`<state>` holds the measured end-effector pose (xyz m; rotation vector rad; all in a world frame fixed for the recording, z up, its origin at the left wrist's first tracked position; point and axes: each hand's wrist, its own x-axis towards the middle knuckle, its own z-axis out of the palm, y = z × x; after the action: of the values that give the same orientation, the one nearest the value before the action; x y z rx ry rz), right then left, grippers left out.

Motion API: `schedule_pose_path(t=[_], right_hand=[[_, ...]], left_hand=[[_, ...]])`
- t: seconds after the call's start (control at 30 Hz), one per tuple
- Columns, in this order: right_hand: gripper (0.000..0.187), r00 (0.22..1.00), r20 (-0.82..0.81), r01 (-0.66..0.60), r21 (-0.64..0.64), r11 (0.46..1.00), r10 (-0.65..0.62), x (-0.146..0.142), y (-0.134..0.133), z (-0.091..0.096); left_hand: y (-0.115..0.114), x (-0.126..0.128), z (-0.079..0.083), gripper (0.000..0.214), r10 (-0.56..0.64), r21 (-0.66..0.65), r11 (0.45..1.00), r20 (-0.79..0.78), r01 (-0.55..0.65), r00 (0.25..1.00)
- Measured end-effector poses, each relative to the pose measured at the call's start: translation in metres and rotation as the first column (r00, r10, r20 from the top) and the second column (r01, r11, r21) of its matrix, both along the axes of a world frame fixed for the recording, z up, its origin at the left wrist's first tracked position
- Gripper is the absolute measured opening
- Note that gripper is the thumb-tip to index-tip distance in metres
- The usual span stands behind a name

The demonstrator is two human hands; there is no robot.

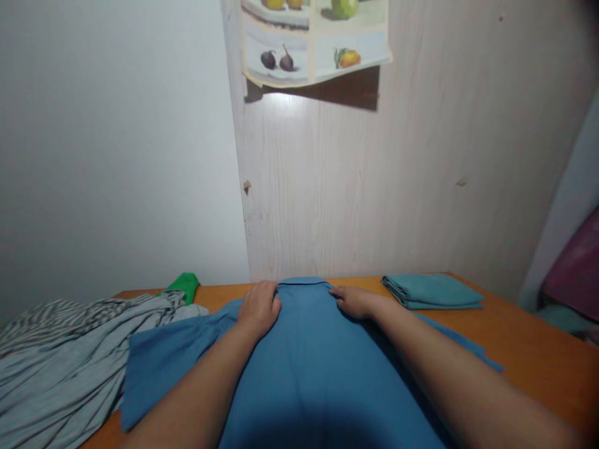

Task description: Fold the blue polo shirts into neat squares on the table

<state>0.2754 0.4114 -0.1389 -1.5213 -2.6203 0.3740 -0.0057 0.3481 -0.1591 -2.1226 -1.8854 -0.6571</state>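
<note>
A blue collared shirt point(309, 362) lies spread back-up on the orange-brown table point(528, 349), its collar toward the wall. My left hand point(259, 307) rests on the shirt's left shoulder beside the collar, fingers curled down over the cloth. My right hand point(354, 300) presses on the right shoulder by the collar, its fingers bent and pinching the fabric edge. Both forearms reach over the shirt from the near side. One short sleeve sticks out to the left.
A folded teal cloth point(433, 290) sits at the table's back right. Crumpled grey and striped garments point(70, 349) are piled at the left, with a green cloth point(185, 284) behind them. A wood-grain panel with a fruit poster point(313, 37) stands close behind the table.
</note>
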Motion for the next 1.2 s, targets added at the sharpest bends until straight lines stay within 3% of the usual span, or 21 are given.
schedule_pose_path(t=[0.2, 0.37, 0.47, 0.57, 0.63, 0.73, 0.83, 1.0, 1.2], right_hand=[[0.055, 0.999, -0.013, 0.044, 0.026, 0.999, -0.043, -0.005, -0.029, 0.023], [0.055, 0.995, -0.083, -0.055, 0.002, 0.999, 0.055, -0.001, -0.084, 0.027], [0.063, 0.984, -0.133, -0.118, -0.010, 0.993, 0.116, 0.007, -0.121, 0.018], [0.069, 0.989, -0.137, -0.061, 0.022, 0.998, 0.063, 0.012, -0.151, 0.006], [0.064, 0.995, -0.102, 0.000, 0.063, 0.998, 0.007, 0.012, -0.165, 0.001], [0.040, 0.995, -0.045, 0.094, 0.155, 0.983, -0.088, 0.007, -0.176, -0.003], [0.020, 0.988, -0.028, 0.156, 0.252, 0.955, -0.154, 0.004, -0.179, -0.009], [0.015, 0.982, -0.045, 0.189, 0.380, 0.905, -0.185, 0.006, -0.176, -0.026], [0.017, 0.968, -0.167, 0.244, 0.456, 0.856, -0.186, 0.009, -0.174, -0.033]], left_hand=[[-0.014, -0.016, 0.026, 0.030, 0.034, -0.142, 0.989, 0.001, -0.034, 0.999], [-0.053, -0.034, 0.049, 0.026, -0.038, -0.263, 0.963, 0.080, 0.058, 0.996], [-0.090, -0.037, 0.048, 0.044, -0.130, -0.342, 0.921, 0.181, 0.187, 0.975], [-0.122, -0.032, 0.037, 0.054, -0.170, -0.391, 0.890, 0.189, 0.232, 0.967], [-0.134, -0.027, 0.028, 0.038, -0.155, -0.377, 0.905, 0.140, 0.197, 0.978], [-0.139, -0.019, 0.019, 0.010, -0.097, -0.316, 0.940, 0.105, 0.126, 0.990], [-0.141, -0.013, 0.016, 0.012, -0.050, -0.219, 0.972, 0.161, 0.086, 0.986], [-0.153, -0.012, 0.014, 0.010, -0.142, 0.092, 0.987, 0.149, 0.129, 0.979], [-0.155, -0.020, 0.004, 0.011, -0.193, 0.031, 0.981, 0.022, 0.192, 0.981]])
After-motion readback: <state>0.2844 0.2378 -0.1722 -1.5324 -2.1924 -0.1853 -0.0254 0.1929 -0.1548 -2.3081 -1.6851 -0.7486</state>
